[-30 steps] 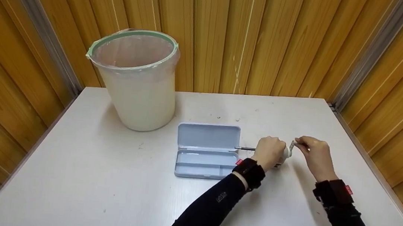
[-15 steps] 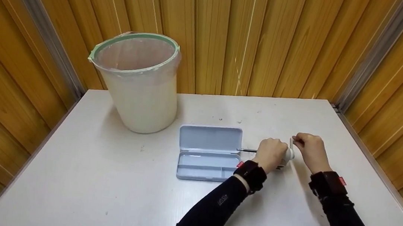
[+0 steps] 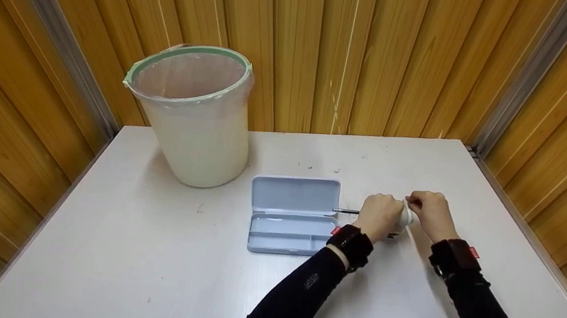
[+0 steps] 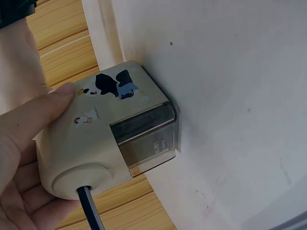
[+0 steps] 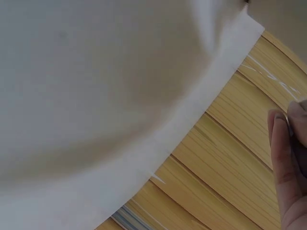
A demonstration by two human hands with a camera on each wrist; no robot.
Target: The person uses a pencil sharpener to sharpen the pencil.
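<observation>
My left hand (image 3: 379,215) grips a cream crank pencil sharpener (image 4: 86,136) by its body, thumb along the side with the stickers. Its clear shavings drawer (image 4: 148,148) faces the table in the left wrist view. From the round front port a dark pencil (image 4: 90,211) sticks out, pointing left in the head view. My right hand (image 3: 430,214) pinches the crank handle at the sharpener's back end; the fingers mostly hide the knob. Only the curled fingers (image 5: 284,167) of that hand show in the right wrist view.
A light blue pencil case (image 3: 295,194) lies open on the white table (image 3: 186,285), left of the sharpener, with the pencil's end overlapping its lid. A tall bin (image 3: 200,145) with a green rim and clear liner stands back left. Wood-look panels (image 3: 295,49) enclose the table.
The right hand has moved round with the crank, leftward and closer to the sharpener's back end. The left hand, sharpener and pencil have hardly moved.
</observation>
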